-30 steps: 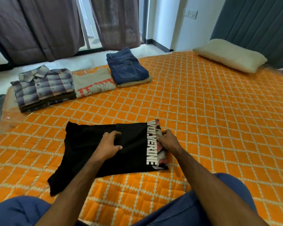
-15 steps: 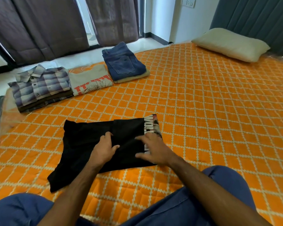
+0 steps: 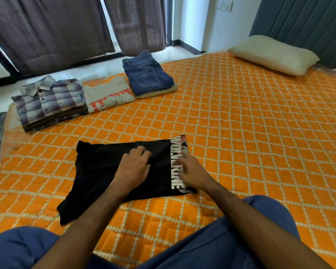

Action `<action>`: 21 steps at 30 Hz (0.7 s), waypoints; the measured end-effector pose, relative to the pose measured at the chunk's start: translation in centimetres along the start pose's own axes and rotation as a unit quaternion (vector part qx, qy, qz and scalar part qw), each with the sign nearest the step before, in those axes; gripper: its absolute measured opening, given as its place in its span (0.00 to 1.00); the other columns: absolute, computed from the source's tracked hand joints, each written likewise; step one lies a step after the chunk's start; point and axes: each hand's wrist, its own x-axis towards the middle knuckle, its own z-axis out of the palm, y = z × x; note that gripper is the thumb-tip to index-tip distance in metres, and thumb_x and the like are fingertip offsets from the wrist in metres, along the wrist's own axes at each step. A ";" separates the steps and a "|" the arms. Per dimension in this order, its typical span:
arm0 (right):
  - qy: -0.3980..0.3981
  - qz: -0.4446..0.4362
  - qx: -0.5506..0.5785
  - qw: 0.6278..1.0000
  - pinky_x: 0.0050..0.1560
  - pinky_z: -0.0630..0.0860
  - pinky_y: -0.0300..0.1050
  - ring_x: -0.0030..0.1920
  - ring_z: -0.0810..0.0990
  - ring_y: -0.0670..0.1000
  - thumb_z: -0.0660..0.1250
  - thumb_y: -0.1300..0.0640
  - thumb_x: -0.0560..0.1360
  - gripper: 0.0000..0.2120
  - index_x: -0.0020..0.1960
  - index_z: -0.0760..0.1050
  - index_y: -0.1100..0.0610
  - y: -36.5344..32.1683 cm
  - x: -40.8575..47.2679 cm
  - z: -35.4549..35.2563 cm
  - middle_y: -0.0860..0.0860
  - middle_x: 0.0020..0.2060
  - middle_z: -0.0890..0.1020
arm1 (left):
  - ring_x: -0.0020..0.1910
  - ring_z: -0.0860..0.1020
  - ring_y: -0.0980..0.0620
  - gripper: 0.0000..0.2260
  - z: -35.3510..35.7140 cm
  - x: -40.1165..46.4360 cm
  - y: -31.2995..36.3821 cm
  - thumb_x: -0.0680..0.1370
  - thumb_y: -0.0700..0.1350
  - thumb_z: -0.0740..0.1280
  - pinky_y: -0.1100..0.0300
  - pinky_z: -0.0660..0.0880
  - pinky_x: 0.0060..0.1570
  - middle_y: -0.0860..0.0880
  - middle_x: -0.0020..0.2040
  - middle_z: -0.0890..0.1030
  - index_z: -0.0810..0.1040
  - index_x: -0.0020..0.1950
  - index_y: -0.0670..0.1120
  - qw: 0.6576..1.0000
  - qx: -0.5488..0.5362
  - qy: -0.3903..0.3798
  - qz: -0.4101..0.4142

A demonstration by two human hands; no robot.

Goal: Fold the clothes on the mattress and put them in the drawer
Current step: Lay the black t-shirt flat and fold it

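Closest to us are our knees in blue trousers (image 3: 231, 239), at the edge of the orange mattress (image 3: 241, 133).

Just past them lies the black T-shirt (image 3: 97, 171), flat on the mattress. It is partly folded into a long strip, with white letters and a picture showing at its right end. The left end looks loose and a bit crooked (one corner sticks out toward us).

Our left hand (image 3: 133, 167) rests on the middle of the shirt with its fingers bent down onto the cloth. We cannot tell if they pinch a fold or only press. Our right hand (image 3: 192, 173) lies on the printed end, fingers spread and mostly straight, pressing it flat. It holds nothing.

So we think we are in the middle of folding this shirt. Next we likely need to bring one end over the other to make a neat square, keeping the edges lined up so it does not bunch.

Farther away, near the mattress edge, sit finished piles: a checked shirt (image 3: 47, 100) on darker clothes, a grey T-shirt (image 3: 109, 96) beside it, then folded jeans (image 3: 147, 74). A pillow (image 3: 273, 54) lies far right. We see no drawer.
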 end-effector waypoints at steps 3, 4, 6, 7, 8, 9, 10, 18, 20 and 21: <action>0.117 0.228 0.128 0.958 0.61 0.76 0.53 0.62 0.74 0.54 0.67 0.52 0.79 0.22 0.70 0.69 0.59 2.3 1.4 0.2 0.55 0.64 0.72 | 0.79 0.59 0.47 0.28 1.6 2.4 1.8 0.82 0.57 0.61 0.46 0.61 0.75 0.48 0.81 0.57 0.60 0.80 0.48 0.990 -0.013 -0.057 0.125; 0.098 0.270 0.195 0.938 0.60 0.78 0.57 0.60 0.77 0.55 0.68 0.49 0.79 0.24 0.70 0.68 0.59 2.5 1.8 0.4 0.55 0.64 0.74 | 0.81 0.51 0.48 0.30 2.6 2.8 2.1 0.83 0.60 0.56 0.45 0.54 0.78 0.50 0.83 0.50 0.53 0.82 0.49 0.985 -0.007 -0.099 0.144; 0.071 0.297 0.267 0.914 0.58 0.80 0.59 0.57 0.81 0.54 0.69 0.46 0.78 0.23 0.67 0.68 0.56 2.6 2.4 0.7 0.53 0.59 0.78 | 0.81 0.41 0.48 0.33 5.3 3.1 2.2 0.83 0.67 0.47 0.40 0.46 0.79 0.52 0.82 0.39 0.42 0.83 0.53 0.979 -0.004 -0.150 0.134; 0.066 0.297 0.292 0.907 0.58 0.80 0.59 0.55 0.82 0.54 0.70 0.47 0.78 0.21 0.66 0.68 0.55 2.7 2.9 0.9 0.52 0.57 0.80 | 0.81 0.38 0.47 0.34 6.4 3.1 2.0 0.81 0.69 0.44 0.38 0.44 0.78 0.53 0.82 0.38 0.39 0.82 0.54 0.983 -0.006 -0.151 0.106; 0.064 0.293 0.323 0.898 0.58 0.80 0.60 0.54 0.83 0.54 0.71 0.48 0.78 0.21 0.65 0.69 0.56 2.6 3.2 1.2 0.52 0.56 0.81 | 0.81 0.38 0.45 0.36 7.2 3.1 1.8 0.80 0.71 0.41 0.37 0.41 0.77 0.52 0.82 0.38 0.39 0.82 0.54 0.987 -0.004 -0.143 0.071; 0.057 0.290 0.355 0.887 0.58 0.81 0.61 0.53 0.84 0.55 0.72 0.50 0.77 0.20 0.65 0.71 0.57 2.4 3.4 1.5 0.53 0.56 0.82 | 0.81 0.38 0.44 0.37 7.8 3.1 1.7 0.78 0.72 0.38 0.38 0.39 0.77 0.51 0.82 0.39 0.40 0.82 0.54 0.991 -0.005 -0.128 0.033; 0.053 0.285 0.386 0.876 0.57 0.82 0.61 0.52 0.85 0.56 0.71 0.54 0.77 0.19 0.65 0.73 0.59 2.2 3.6 1.5 0.55 0.56 0.84 | 0.81 0.38 0.43 0.39 7.8 3.2 1.8 0.77 0.73 0.36 0.39 0.37 0.77 0.49 0.82 0.40 0.42 0.83 0.52 0.994 -0.013 -0.112 -0.003; 0.022 0.177 0.503 0.846 0.53 0.82 0.55 0.52 0.85 0.60 0.66 0.65 0.79 0.14 0.64 0.78 0.61 -4.0 4.5 -3.4 0.58 0.54 0.86 | 0.81 0.52 0.56 0.29 3.0 2.2 4.2 0.82 0.66 0.50 0.48 0.47 0.80 0.59 0.80 0.55 0.59 0.81 0.56 0.830 -0.539 -0.048 -0.137; -0.002 0.151 0.478 0.865 0.54 0.81 0.58 0.53 0.84 0.61 0.66 0.64 0.79 0.14 0.64 0.77 0.58 -6.8 5.6 -3.3 0.59 0.55 0.85 | 0.67 0.75 0.62 0.18 -0.2 1.9 5.1 0.86 0.58 0.51 0.59 0.72 0.67 0.61 0.67 0.78 0.71 0.72 0.56 0.663 -0.719 0.015 -0.207; -0.016 0.139 0.462 0.876 0.51 0.80 0.57 0.50 0.84 0.61 0.66 0.63 0.80 0.13 0.64 0.76 0.57 -8.5 6.2 -2.9 0.59 0.54 0.83 | 0.56 0.80 0.66 0.16 -1.5 1.8 4.7 0.87 0.54 0.49 0.66 0.76 0.57 0.63 0.58 0.83 0.73 0.67 0.54 0.613 -0.753 0.046 -0.235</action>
